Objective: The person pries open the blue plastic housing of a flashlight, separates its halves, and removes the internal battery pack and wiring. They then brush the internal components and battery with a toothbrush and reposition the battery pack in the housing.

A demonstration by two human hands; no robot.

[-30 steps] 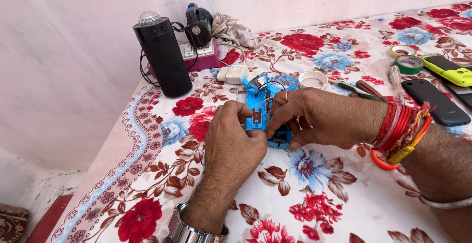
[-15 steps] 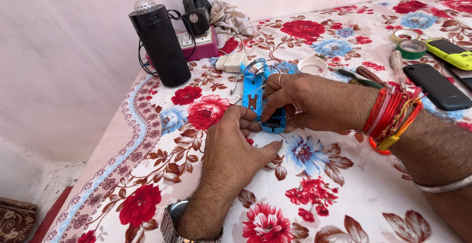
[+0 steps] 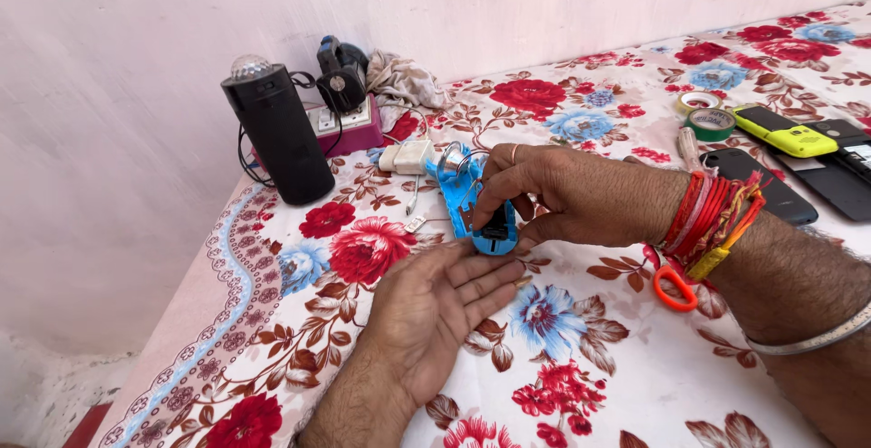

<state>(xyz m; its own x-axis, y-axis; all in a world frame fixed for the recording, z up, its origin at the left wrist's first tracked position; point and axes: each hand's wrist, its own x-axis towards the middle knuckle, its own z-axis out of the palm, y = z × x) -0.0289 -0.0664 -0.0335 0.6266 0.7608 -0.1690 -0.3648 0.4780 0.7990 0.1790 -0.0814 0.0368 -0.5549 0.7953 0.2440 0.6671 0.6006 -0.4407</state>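
A small blue plastic torch body [image 3: 464, 201] with a silver reflector at its far end lies on the floral cloth [image 3: 581, 384]. My right hand [image 3: 567, 196] grips its near end, fingers pinching a black part set into the blue shell. My left hand [image 3: 440, 307] lies palm up just below the torch, fingers spread flat, fingertips almost touching the blue shell, nothing in the palm. Red threads and a bangle circle my right wrist.
A tall black speaker [image 3: 277, 135] with a clear dome stands at the back left beside a power strip [image 3: 340, 121] holding a black charger. A white adapter [image 3: 406, 156], tape rolls [image 3: 709, 121], a yellow phone [image 3: 785, 131], black phones [image 3: 758, 183] and orange-handled scissors [image 3: 673, 289] lie around.
My left hand has let go of the torch and turned palm up beneath it. My right hand has shifted to the torch's near end.
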